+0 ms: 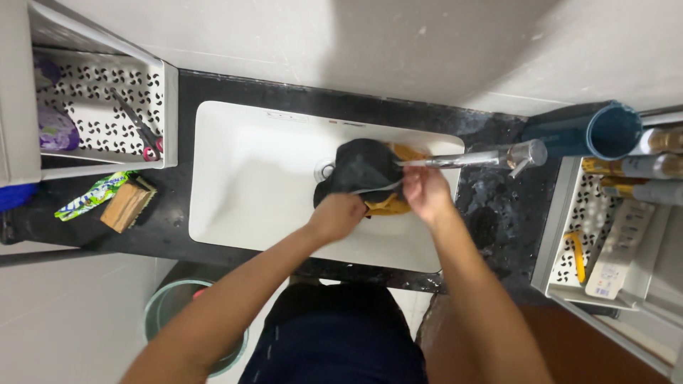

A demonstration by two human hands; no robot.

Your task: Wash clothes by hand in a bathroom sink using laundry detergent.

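Observation:
A dark grey cloth point(363, 165) bunches over the white sink basin point(249, 178), with a yellow-orange cloth point(390, 206) showing beneath and behind it. My left hand point(336, 215) grips the dark cloth at its lower edge. My right hand point(425, 190) pinches a thin light strap of the same cloth just under the chrome tap spout point(462, 158). The two hands sit close together, above the basin's right half.
A black stone counter point(491, 213) surrounds the sink. A white perforated basket point(99, 107) with scissors stands at left, next to a scrub brush point(126, 204) and a green packet point(91, 195). Another basket point(569, 235) with bottles is at right. A green bucket point(167, 309) sits on the floor.

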